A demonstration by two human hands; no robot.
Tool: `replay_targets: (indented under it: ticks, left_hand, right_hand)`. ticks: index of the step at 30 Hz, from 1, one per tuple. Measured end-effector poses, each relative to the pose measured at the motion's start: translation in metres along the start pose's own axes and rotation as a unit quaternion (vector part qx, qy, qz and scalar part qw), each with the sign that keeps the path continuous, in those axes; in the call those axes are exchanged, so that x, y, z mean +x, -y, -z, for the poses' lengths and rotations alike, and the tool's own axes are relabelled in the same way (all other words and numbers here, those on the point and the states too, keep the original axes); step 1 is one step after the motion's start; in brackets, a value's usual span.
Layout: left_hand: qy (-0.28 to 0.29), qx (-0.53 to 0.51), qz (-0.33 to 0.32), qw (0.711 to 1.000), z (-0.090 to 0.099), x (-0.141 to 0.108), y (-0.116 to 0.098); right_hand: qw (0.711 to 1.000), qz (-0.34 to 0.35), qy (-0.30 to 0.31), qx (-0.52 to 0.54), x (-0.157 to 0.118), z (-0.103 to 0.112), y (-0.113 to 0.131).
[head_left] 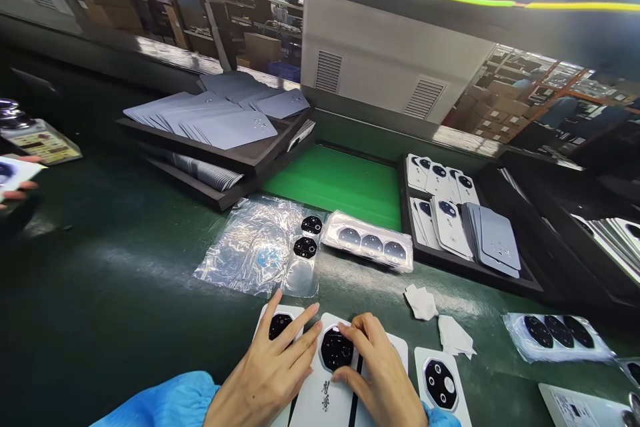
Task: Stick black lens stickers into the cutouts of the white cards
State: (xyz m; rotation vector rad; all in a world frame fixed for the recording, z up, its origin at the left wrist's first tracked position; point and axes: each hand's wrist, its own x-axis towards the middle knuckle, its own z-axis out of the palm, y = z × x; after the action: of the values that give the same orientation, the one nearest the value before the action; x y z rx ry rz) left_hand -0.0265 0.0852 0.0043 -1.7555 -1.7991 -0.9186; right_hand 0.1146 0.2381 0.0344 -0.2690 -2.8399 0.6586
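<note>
White phone back panels lie side by side at the near edge of the bench. On the middle panel (311, 392), with dark brush lettering, a black camera decal (336, 348) sits inside the round camera ring. My right hand (375, 367) has its thumb and fingertips at the edges of that decal. My left hand (275, 360) rests with fingers spread over the left panel (259, 328), whose black camera decal (280, 325) shows between the fingers. Its fingertips reach the middle panel's edge. To the right lies another panel (423, 361) with a camera decal showing pale circles.
Ahead lie a clear plastic sheet (250, 247) with black decals and a bagged decal stack (367, 240). Black trays (250, 163) of grey panels stand at the left, another tray (525, 280) at the right. White wipes (421, 302) lie nearby. Another person's hand (23, 190) holds a panel at far left.
</note>
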Motion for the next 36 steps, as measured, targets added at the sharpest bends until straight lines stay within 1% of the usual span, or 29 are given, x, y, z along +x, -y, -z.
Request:
replay_targets:
  ticks: [7,11,16,19,21,25,27,30,36]
  left_hand:
    - [0.006,0.003,-0.017,1.0,-0.007,-0.006,0.003]
    - [0.009,-0.01,-0.009,1.0,-0.01,-0.008,0.005]
    - [0.011,0.001,-0.009,1.0,-0.007,-0.008,0.003]
    - [0.028,0.007,-0.008,1.0,-0.003,-0.008,0.002]
    - [0.038,0.012,-0.01,0.999,-0.001,-0.008,0.002]
    - [0.022,0.018,-0.038,0.999,-0.003,-0.01,0.005]
    - [0.022,0.028,-0.04,0.999,-0.003,-0.01,0.005]
    - [0.023,0.037,-0.035,0.998,-0.002,-0.012,0.003]
    - [0.047,0.067,-0.053,0.995,-0.002,-0.016,0.0]
  right_hand:
    - [0.998,0.024,-0.043,-0.048,0.01,0.005,0.008]
    - [0.995,0.035,-0.05,-0.075,0.013,0.006,0.01]
    - [0.995,0.022,-0.037,-0.089,0.013,0.006,0.009]
    - [0.995,0.024,-0.036,-0.092,0.011,0.005,0.01]
    - [0.993,0.029,-0.045,-0.101,0.01,0.004,0.012]
    - [0.986,0.029,-0.082,-0.14,0.003,-0.001,0.014]
    - [0.985,0.032,-0.078,-0.151,-0.001,-0.003,0.013]
    - [0.984,0.043,-0.055,-0.164,-0.005,-0.003,0.013]
    - [0.98,0.057,-0.056,-0.183,-0.011,0.002,0.011]
